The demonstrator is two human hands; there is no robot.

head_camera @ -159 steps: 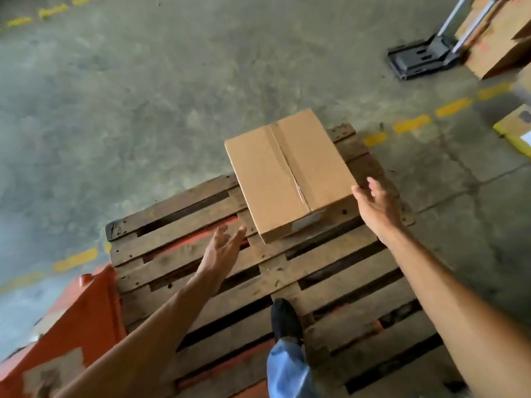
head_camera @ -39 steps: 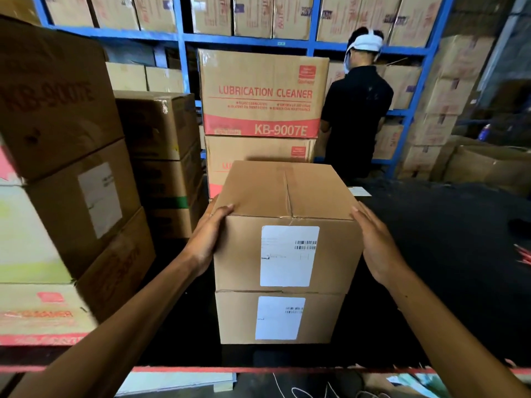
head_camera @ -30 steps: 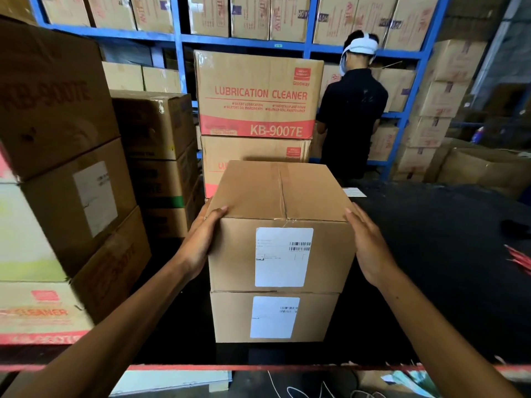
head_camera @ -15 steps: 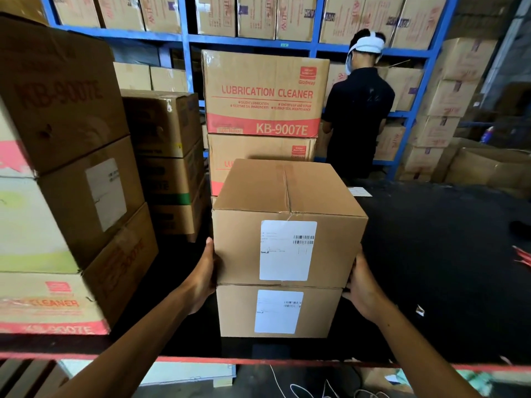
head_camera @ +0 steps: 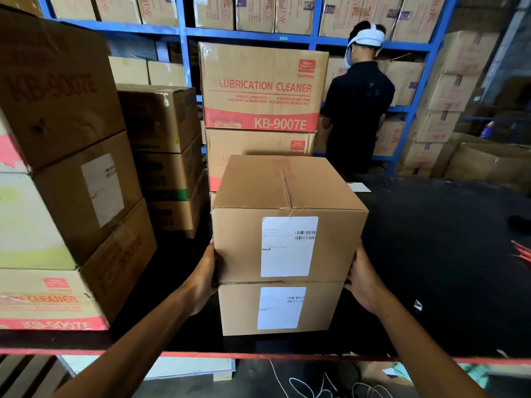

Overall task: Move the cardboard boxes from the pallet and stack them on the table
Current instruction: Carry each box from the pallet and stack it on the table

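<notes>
Two plain cardboard boxes sit stacked near the front edge of a black table (head_camera: 431, 254). The upper box (head_camera: 287, 214) rests square on the lower box (head_camera: 275, 308), each with a white shipping label facing near. The left hand (head_camera: 204, 280) presses flat against the left side at the seam between the two boxes, and the right hand (head_camera: 363, 280) does the same on the right; both palms lie open against the cardboard, fingers hidden behind the box sides.

Just behind the stack stands a "LUBRICATION CLEANER" carton (head_camera: 263, 87) on top of another like it. To the left a dark stack of cartons (head_camera: 163, 156) and, nearer, a tall pile of KB-9007E cartons (head_camera: 63, 179) crowd the table's left side. The right half of the table is mostly bare.

Far back, a person in a black shirt (head_camera: 357, 110) faces blue shelving (head_camera: 184, 33) loaded with cartons. The table's near edge carries a red strip (head_camera: 287, 356), with white cable (head_camera: 316, 386) on the floor below.
</notes>
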